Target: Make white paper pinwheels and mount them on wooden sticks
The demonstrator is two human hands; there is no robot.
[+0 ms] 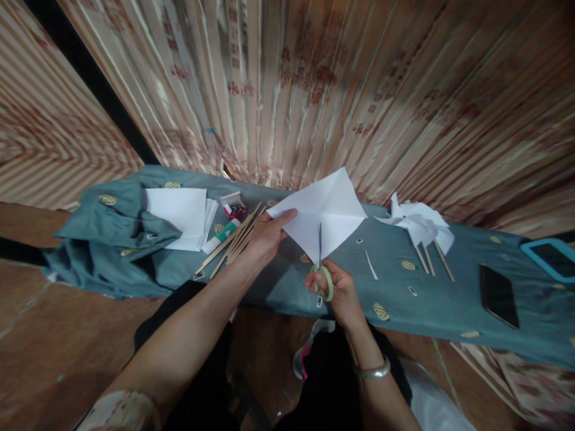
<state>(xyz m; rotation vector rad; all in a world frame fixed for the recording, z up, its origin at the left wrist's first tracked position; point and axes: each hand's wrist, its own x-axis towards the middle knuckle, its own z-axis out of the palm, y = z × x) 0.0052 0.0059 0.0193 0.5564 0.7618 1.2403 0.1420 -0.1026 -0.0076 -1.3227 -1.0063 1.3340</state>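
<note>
A white square sheet of paper (330,200) with crossing fold creases is held up over the cloth-covered table. My left hand (269,232) grips its left corner, thumb on top. In my right hand (335,286) are scissors (327,282) with light green handles, my fingers through the loops. Their blades lie at the paper's near corner, pointing toward its middle. A thin white paper strip (371,264) rests on the cloth to the right. Close by my left hand lie several wooden sticks (233,242).
On the left are a stack of white paper (177,212), a green-and-white glue tube (221,236) and a small red-and-white box (233,205) of dark pieces. White paper pinwheels (420,221) on sticks, a dark phone (498,296) and a blue-framed device (550,258) lie right. A curtain (287,90) hangs behind.
</note>
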